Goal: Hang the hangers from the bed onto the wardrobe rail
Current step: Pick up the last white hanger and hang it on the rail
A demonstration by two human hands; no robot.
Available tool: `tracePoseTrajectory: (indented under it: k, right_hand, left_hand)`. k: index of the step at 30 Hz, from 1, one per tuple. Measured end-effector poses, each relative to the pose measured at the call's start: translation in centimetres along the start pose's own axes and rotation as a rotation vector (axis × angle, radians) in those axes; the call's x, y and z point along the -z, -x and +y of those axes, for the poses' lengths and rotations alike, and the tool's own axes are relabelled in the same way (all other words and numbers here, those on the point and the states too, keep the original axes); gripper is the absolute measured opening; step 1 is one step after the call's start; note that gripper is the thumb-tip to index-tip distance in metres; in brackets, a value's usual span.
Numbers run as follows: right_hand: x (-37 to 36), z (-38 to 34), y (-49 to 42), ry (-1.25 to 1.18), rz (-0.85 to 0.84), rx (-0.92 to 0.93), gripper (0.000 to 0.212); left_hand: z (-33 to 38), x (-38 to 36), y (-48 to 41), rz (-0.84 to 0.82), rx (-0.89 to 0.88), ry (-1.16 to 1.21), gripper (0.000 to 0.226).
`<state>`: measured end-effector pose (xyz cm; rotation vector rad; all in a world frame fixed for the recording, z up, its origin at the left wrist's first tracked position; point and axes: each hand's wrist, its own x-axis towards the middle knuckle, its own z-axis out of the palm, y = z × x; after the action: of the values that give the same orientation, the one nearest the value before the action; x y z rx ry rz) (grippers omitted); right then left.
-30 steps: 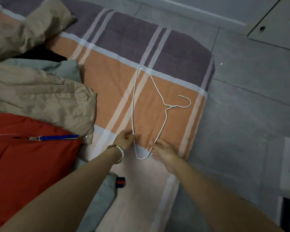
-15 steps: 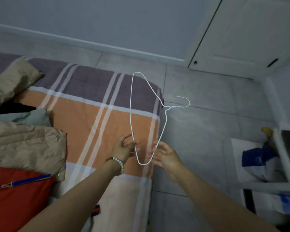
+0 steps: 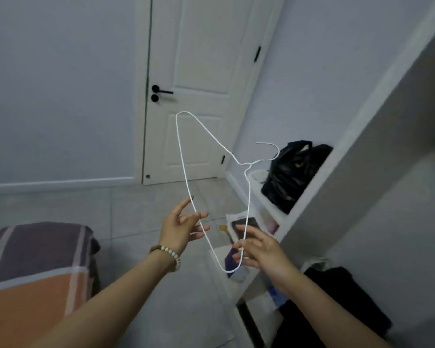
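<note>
While both forearms are reaching forward from the lower edge of the view, the left hand [image 3: 183, 228] and the right hand [image 3: 260, 249] are holding a white wire hanger [image 3: 248, 163] up in the air between them. It is hanging clear of the striped bed [image 3: 35, 259] at lower left and over the tiled floor [image 3: 136, 209].

The left wrist, wearing a beaded bracelet [image 3: 172, 252], is bending slightly upward with the palm turning right. Its fingers are spreading loosely, and the hanger's long straight bar is passing between thumb and forefinger, which are pinching it lightly.

The right hand is sitting lower and nearer, palm facing left, with its fingers half extended. Its thumb and fingertips are nipping the slanted wire just above the hanger's lower corner.

The hanger is standing on end, its far corner rising in front of the white door [image 3: 199, 71]. Its hook is pointing right toward a black bag [image 3: 291, 172] on a white shelf [image 3: 274, 204].
</note>
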<state>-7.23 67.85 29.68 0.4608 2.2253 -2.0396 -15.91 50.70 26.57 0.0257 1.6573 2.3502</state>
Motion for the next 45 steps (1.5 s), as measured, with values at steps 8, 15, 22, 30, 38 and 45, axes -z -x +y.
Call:
tracePoseTrajectory:
  k: [8,15,22,30,38,45]
  right_hand:
    - [15.8,-10.2,14.9,-0.070,0.325,0.318,0.026]
    - [24.5,-14.8,27.2,-0.085,0.577,0.535,0.025]
    - [29.2,-17.9,35.1,-0.100,0.689,0.692,0.026]
    - [32.2,-20.4,37.6,-0.045,0.773,0.764,0.028]
    - [35.2,-22.3,36.6,0.028,0.825,0.756,0.027]
    - [38.4,-23.8,32.4,0.033,0.915,0.706,0.027]
  left_hand:
    - [9.0,-22.7,7.2,-0.370,-0.151,0.004,0.045]
    - [13.7,-37.9,14.7,-0.648,-0.157,-0.042,0.045]
    - [16.8,-48.1,21.3,-1.020,0.013,-0.233,0.075]
    - [18.2,-54.2,25.0,-1.246,0.033,-0.338,0.111]
    - [18.2,-57.6,23.4,-1.257,0.010,-0.352,0.102]
    - [19.7,-60.4,17.5,-1.060,-0.364,-0.344,0.060]
